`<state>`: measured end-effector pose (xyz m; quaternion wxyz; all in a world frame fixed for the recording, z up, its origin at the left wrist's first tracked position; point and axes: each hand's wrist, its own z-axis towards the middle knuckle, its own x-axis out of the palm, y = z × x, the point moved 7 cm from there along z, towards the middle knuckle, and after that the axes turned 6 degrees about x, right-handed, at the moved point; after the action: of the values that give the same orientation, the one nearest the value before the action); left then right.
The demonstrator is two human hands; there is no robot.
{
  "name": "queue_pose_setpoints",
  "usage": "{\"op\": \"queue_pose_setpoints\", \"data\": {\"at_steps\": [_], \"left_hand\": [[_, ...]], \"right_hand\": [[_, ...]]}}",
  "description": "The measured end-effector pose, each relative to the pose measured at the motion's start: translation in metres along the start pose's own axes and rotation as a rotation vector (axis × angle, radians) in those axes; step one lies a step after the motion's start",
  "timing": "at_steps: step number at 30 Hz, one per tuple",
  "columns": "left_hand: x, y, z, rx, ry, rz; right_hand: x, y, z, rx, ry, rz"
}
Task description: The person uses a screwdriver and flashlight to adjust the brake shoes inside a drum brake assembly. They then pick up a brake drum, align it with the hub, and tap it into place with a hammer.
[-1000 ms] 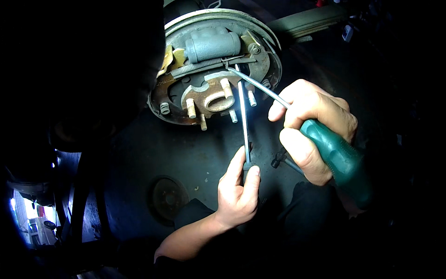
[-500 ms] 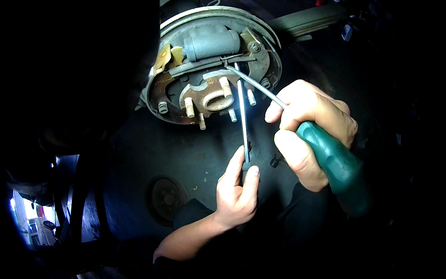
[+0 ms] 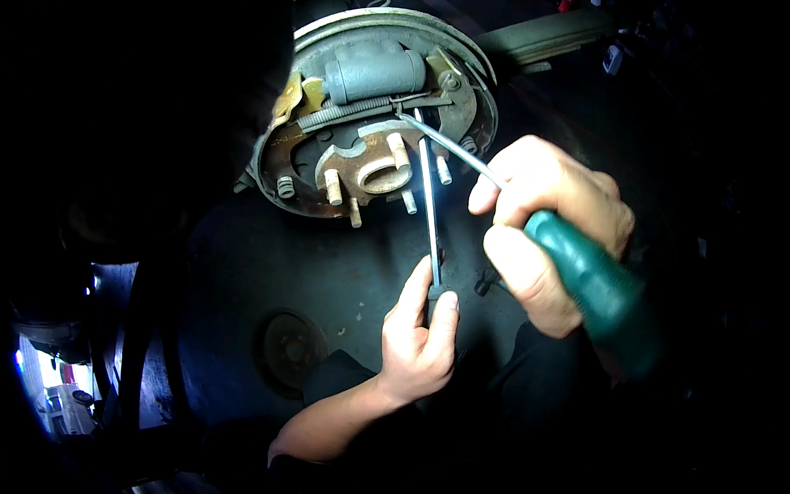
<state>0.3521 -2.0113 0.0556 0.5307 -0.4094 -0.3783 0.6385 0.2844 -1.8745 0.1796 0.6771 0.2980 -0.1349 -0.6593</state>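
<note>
A drum brake assembly (image 3: 370,20) fills the upper middle, with a grey cylinder (image 3: 374,76), a coiled spring (image 3: 346,114) and a rusty hub (image 3: 346,169) with several studs. My left hand (image 3: 415,346) grips the dark handle of a long screwdriver (image 3: 429,206), whose shaft rises past the hub into the assembly. My right hand (image 3: 543,189) is wrapped round a green-handled screwdriver (image 3: 580,272), its slim tip touching the hardware at the spring’s right end, near the other shaft’s upper part. That handle is blurred.
A round rusty metal part (image 3: 288,346) lies on the floor at lower left, and a hammer (image 3: 485,281) lies behind my right hand. A long green bar (image 3: 547,37) extends right of the brake. Dark vehicle structure borders the left side.
The brake assembly appears slightly higher and farther left in view. Both screwdrivers stay in the same places on it; my right hand and its handle have shifted slightly left.
</note>
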Motion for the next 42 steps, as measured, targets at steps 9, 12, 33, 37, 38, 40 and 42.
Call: {"op": "queue_pose_setpoints", "data": {"at_steps": [9, 12, 33, 37, 38, 40, 42], "left_hand": [[-0.004, 0.007, -0.005, 0.006, -0.026, 0.005], [0.002, 0.006, 0.0, 0.026, -0.012, -0.023], [-0.011, 0.004, -0.004, 0.038, -0.033, -0.054], [-0.011, 0.005, -0.007, -0.001, -0.012, -0.022], [-0.011, 0.007, -0.007, -0.001, -0.029, -0.039], [-0.01, 0.005, -0.006, -0.019, -0.027, -0.068], [-0.007, 0.002, -0.003, -0.038, -0.016, -0.096]], "right_hand": [[0.005, -0.006, -0.014, -0.142, 0.108, -0.06], [-0.004, 0.006, 0.005, -0.045, 0.068, -0.079], [0.015, 0.007, 0.002, -0.1, 0.032, -0.069], [0.029, -0.006, -0.029, -0.248, 0.104, -0.082], [0.024, -0.006, -0.024, -0.194, 0.085, -0.065], [0.014, 0.002, -0.013, -0.096, 0.059, -0.031], [0.005, 0.008, 0.004, -0.007, 0.108, -0.074]]}}
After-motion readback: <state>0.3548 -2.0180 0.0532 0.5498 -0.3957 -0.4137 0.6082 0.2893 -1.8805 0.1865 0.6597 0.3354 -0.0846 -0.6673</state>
